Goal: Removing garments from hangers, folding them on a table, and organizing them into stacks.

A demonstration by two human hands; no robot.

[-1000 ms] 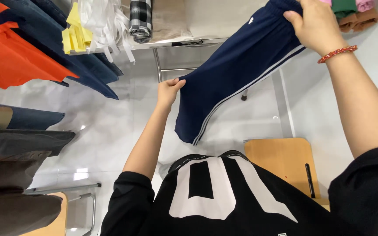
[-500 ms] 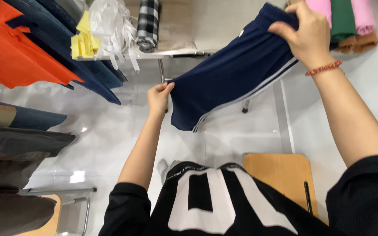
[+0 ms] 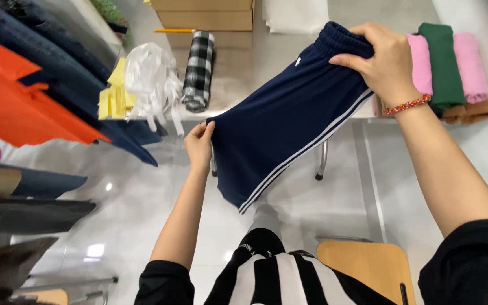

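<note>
A pair of navy shorts (image 3: pixel 289 124) with white side stripes hangs spread between my two hands above the floor. My right hand (image 3: pixel 377 56), with a red beaded bracelet at the wrist, grips the elastic waistband at the upper right. My left hand (image 3: pixel 200 144) pinches the shorts' lower left edge near the leg hem. The lower leg corner droops toward my black-and-white shirt (image 3: pixel 280 279).
A table (image 3: pixel 244 79) ahead carries a rolled checked cloth (image 3: pixel 197 70), cardboard boxes (image 3: pixel 204 12), white plastic bags (image 3: pixel 151 79), yellow items (image 3: pixel 113 93) and folded pink, green and brown garments (image 3: pixel 453 73). Orange and dark clothes (image 3: pixel 24 96) hang at left. A wooden chair (image 3: pixel 368 268) stands at lower right.
My view has tilted so the table sits lower and nearer. Both hands still hold the shorts, with my left hand shifted to the leg edge and the fabric stretched wider.
</note>
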